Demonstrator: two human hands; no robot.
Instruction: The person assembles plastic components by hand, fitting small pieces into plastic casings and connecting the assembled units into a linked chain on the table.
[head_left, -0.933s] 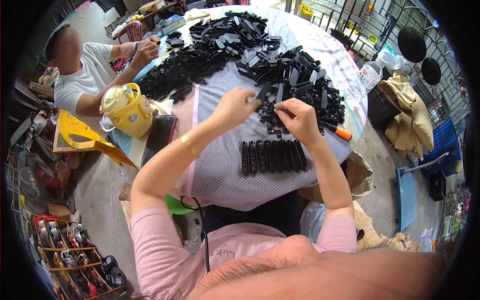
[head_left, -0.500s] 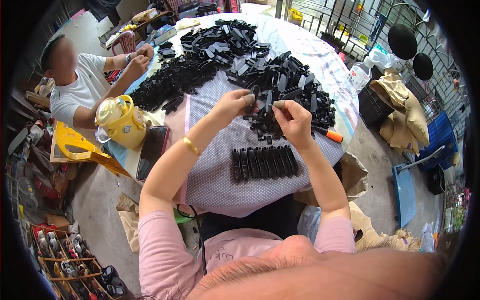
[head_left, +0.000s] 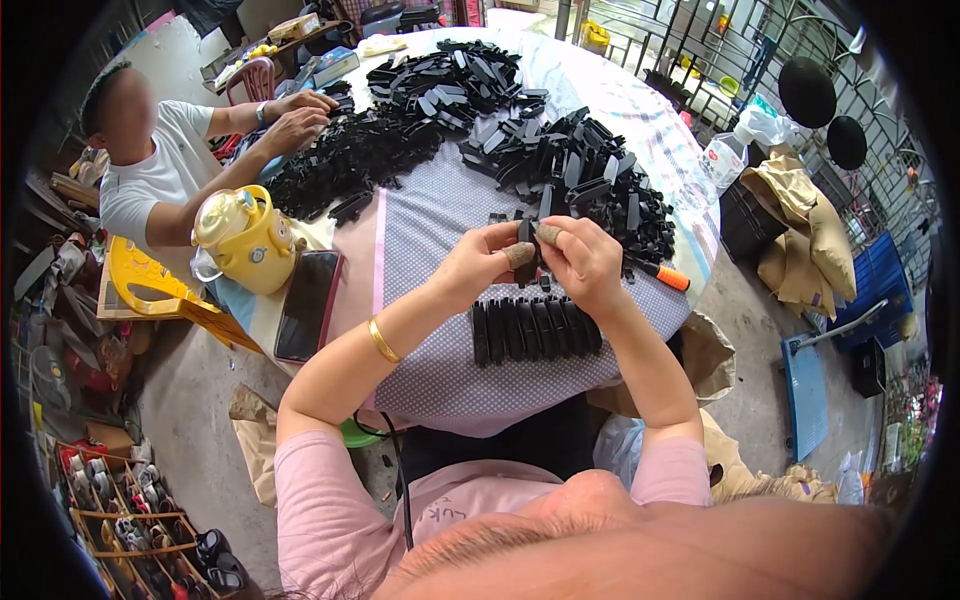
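Between my two hands is a narrow black plastic piece [head_left: 526,268], held over the dotted tablecloth. My left hand [head_left: 470,268] grips it between thumb and fingers. The fingers of my right hand [head_left: 588,265] are closed against its right side; any smaller part in them is hidden. Tan covers wrap some of my fingertips. Just below my hands, several long black pieces [head_left: 535,332] lie side by side in a neat row. Beyond my hands spreads a heap of loose black pieces [head_left: 590,165].
Across the table at left, a person [head_left: 160,165] reaches into another black heap [head_left: 360,155]. A yellow jug [head_left: 245,245] and a dark phone [head_left: 308,305] stand and lie on my left. An orange-handled tool [head_left: 668,276] lies right of my hand.
My hands have come closer together and nearer to me, my right hand now meeting the black plastic piece in my left. The other person's hands have moved toward the heap.
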